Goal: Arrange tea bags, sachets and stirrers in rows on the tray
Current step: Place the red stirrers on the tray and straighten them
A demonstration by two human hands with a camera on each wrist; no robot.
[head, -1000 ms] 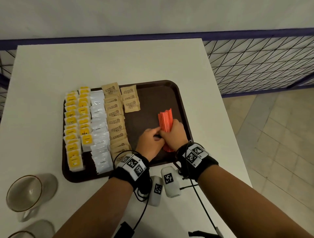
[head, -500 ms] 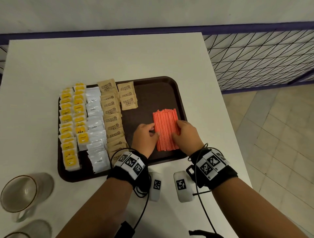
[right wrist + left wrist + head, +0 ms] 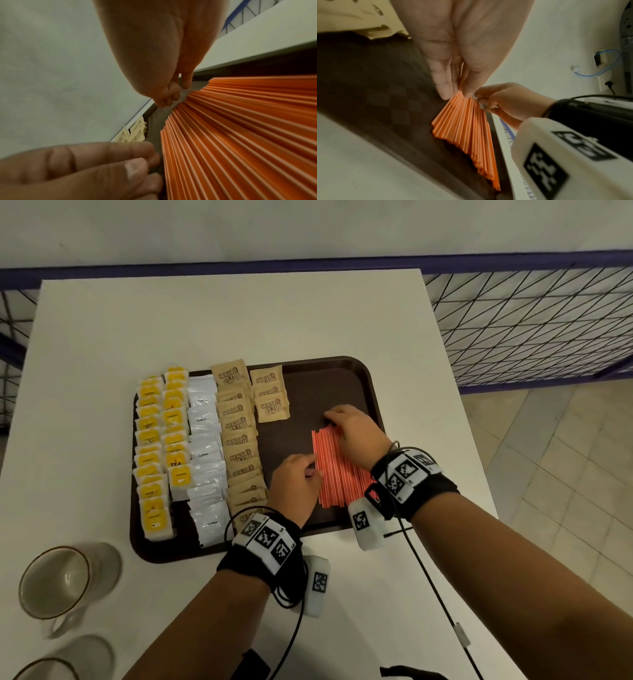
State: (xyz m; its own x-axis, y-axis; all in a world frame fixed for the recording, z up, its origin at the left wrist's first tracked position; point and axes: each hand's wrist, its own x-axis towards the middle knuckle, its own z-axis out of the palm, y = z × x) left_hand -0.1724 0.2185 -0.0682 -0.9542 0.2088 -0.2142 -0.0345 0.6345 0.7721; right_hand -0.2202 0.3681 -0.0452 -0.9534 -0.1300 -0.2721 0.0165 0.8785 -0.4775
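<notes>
Stirrers (image 3: pixel 337 470), orange with fine white stripes, lying flat and side by side as one sheet on the right half of the brown tray (image 3: pixel 346 368), itself sitting on the white table (image 3: pixel 222 316).

Filling the tray's left half, from the left edge inward: two columns of yellow tea bags (image 3: pixel 161 446), one column of white coffee sachets (image 3: pixel 205 453), one long column of brown raw-sugar sachets (image 3: pixel 239 440) and a short second column of three (image 3: pixel 270 395), each overlapping like shingles, likely to save room. Leaving bare tray between the sugar and the stirrers.

Standing off the tray near the table's front-left corner: two cups (image 3: pixel 65 580).

Bracketing the sheet from both sides, apparently to square it. Left hand (image 3: pixel 296 484) lying along the sheet's left edge, fingertips (image 3: pixel 445 86) straight and close together, touching the outermost stirrers rather than gripping. Right hand (image 3: pixel 356 433) reaching to the far ends, fingers (image 3: pixel 169 97) bunched and bent down at the tips of the straws; pinching one or just nudging, impossible to tell.

Judging the step: evening the ends, which look staggered in the left wrist view.
</notes>
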